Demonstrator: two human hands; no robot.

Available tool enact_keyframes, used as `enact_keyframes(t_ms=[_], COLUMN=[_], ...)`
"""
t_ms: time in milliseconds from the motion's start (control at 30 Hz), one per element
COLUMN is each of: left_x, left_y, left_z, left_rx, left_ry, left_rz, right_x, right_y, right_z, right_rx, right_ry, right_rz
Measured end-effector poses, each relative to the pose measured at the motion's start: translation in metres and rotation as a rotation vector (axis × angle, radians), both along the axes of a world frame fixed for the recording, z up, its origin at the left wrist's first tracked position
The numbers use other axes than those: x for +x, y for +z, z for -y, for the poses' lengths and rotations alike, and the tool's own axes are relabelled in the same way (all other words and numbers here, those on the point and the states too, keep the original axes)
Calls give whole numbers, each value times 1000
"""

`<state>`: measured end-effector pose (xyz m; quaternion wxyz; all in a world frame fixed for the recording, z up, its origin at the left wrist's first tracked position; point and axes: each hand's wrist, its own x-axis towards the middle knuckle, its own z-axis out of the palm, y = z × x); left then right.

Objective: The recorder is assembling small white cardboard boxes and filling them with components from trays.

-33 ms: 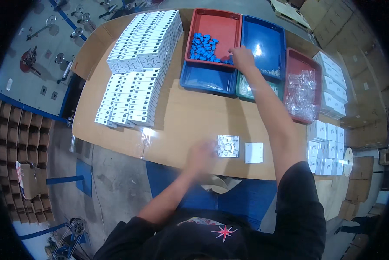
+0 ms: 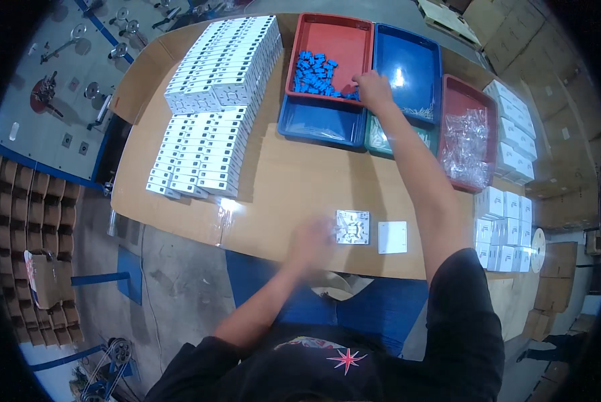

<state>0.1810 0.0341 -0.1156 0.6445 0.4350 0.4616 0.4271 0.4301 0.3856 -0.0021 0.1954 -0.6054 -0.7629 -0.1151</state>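
My right hand (image 2: 374,90) reaches over the right rim of the red tray (image 2: 340,40), fingers curled down beside small blue plastic pieces (image 2: 316,72). Whatever lies between its fingertips is hidden. My left hand (image 2: 312,242) is smeared by motion at the near edge of the cardboard-topped table. Just right of it lies a square white plastic part (image 2: 352,227) with a moulded inside facing up. Beside that part rests a flat white square plate (image 2: 393,237); neither hand touches the plate.
Tall stacks of white plastic parts (image 2: 213,100) stand at the left. Around the red tray sit blue trays (image 2: 407,60), a green tray (image 2: 401,151) with small pale pieces, and a dark red tray (image 2: 471,94) with clear bags. White boxes (image 2: 504,228) line the right edge.
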Motion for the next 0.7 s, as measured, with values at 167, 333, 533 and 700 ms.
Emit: enact_keyframes(t_ms=[167, 333, 533, 700], left_x=[-3, -3, -6, 3], left_y=[20, 28, -3, 45], left_z=[-1, -3, 2, 6], left_rx=[-192, -197, 183, -179], left_ry=[27, 35, -77, 19], left_rz=[90, 178, -105, 32], right_x=[-11, -6, -5, -19], right_y=[-11, -5, -8, -9], right_z=[-7, -5, 45, 167], right_rx=[-26, -56, 158, 68], right_ry=[11, 10, 119, 172], right_rz=[248, 154, -118, -459])
